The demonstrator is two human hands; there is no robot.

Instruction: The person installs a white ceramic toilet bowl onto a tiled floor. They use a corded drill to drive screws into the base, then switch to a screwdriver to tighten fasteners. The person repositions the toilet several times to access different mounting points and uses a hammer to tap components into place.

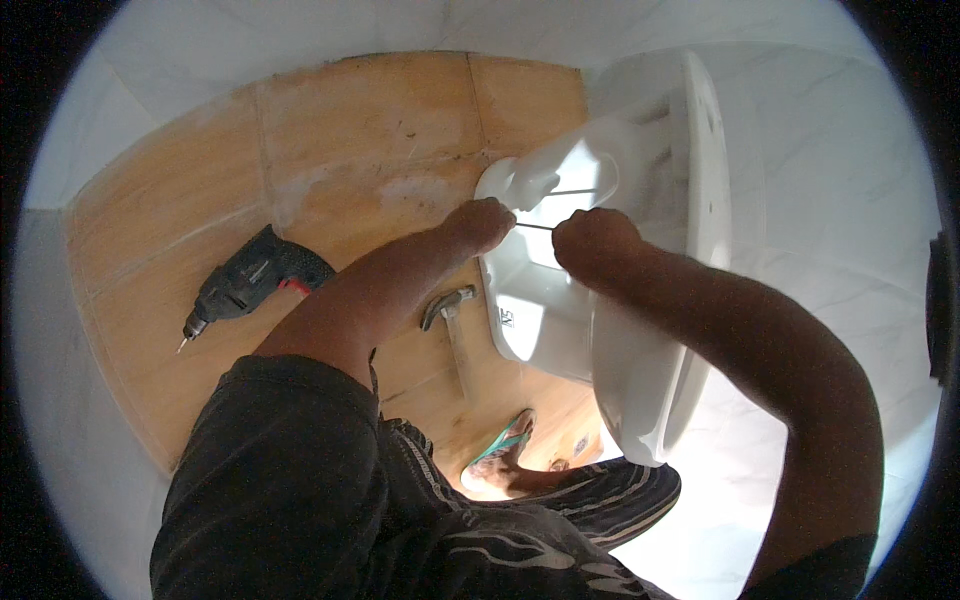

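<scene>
A white ceramic toilet bowl (640,330) takes up the right of the view, its foot toward the orange floor and its rim (706,150) to the right. My right hand (597,243) is closed in a fist on a screwdriver, whose handle is hidden in the fingers. The thin dark screwdriver shaft (534,227) runs left, and its reflection shows on the glossy ceramic. At the left end of the shaft my left hand (484,226) is closed, beside the edge of the toilet's foot. Its fingers hide the tip and whatever it meets.
A black power drill (250,277) with a bit lies on the orange tiles to the left. A claw hammer (452,325) lies near the toilet's foot. My sandalled foot (503,455) is at the lower middle. Pale marbled walls (820,170) surround the floor.
</scene>
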